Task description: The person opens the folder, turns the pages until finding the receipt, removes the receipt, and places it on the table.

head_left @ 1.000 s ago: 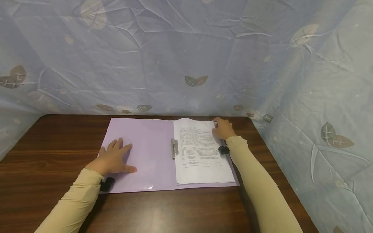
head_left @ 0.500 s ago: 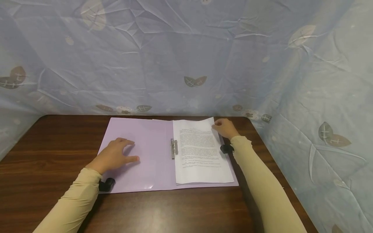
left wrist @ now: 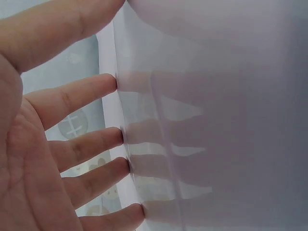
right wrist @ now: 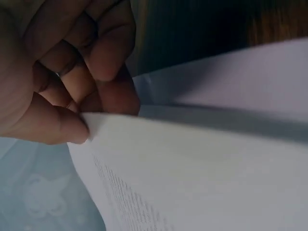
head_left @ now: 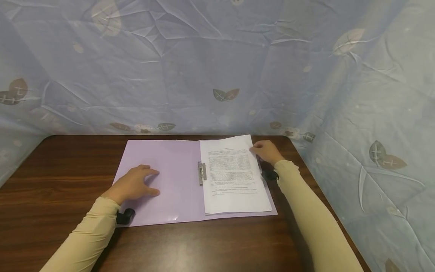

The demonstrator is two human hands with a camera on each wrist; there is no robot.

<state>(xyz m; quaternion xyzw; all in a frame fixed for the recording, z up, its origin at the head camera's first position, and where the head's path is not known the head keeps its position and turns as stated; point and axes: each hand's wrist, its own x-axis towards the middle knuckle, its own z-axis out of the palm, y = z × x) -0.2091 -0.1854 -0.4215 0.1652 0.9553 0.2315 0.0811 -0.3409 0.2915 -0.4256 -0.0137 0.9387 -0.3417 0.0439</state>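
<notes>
A pale purple folder [head_left: 170,158] lies spread wide on the table. Printed sheets [head_left: 234,173] rest on its right half, beside a metal clip [head_left: 201,173] near the spine. My right hand [head_left: 266,150] pinches the sheets' right edge near the top corner; in the right wrist view, thumb and fingers hold the paper [right wrist: 192,168] between them. Over the folder's left half is my left hand [head_left: 134,184], fingers spread. Its fingertips [left wrist: 117,136] touch the folder's glossy surface in the left wrist view, where they are mirrored.
The dark wooden table [head_left: 204,245] reaches past the folder on the left and in front. A bluish curtain [head_left: 190,75] with leaf prints hangs behind it and along the right side. Both wrists carry a small black camera [head_left: 125,216].
My right hand has taken hold of the sheets' edge and moved slightly right, raising their top right corner. The left hand's fingers have drawn closer together.
</notes>
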